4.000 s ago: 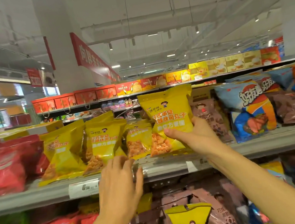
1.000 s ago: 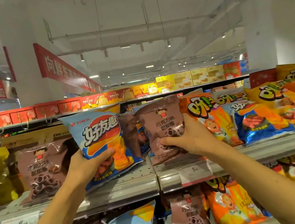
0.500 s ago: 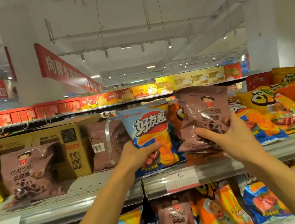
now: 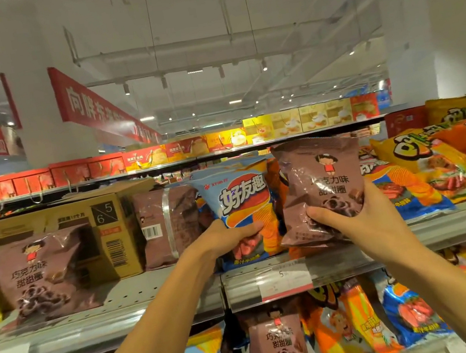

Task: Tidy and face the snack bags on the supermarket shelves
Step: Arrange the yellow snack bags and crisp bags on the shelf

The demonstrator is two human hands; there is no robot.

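A brown cardboard carton (image 4: 92, 230), printed with the digits 5 and 6 and a barcode label, is being kept on the upper shelf level, its flaps partly raised. Red gift boxes (image 4: 50, 177) and yellow gift boxes (image 4: 299, 119) are being displayed in a row along a farther top shelf. A red hanging banner (image 4: 90, 107) with white characters is being suspended beside a white pillar (image 4: 37, 85). Ceiling track lights (image 4: 196, 73) are being run overhead. A second white pillar (image 4: 425, 45) is being seen at right.
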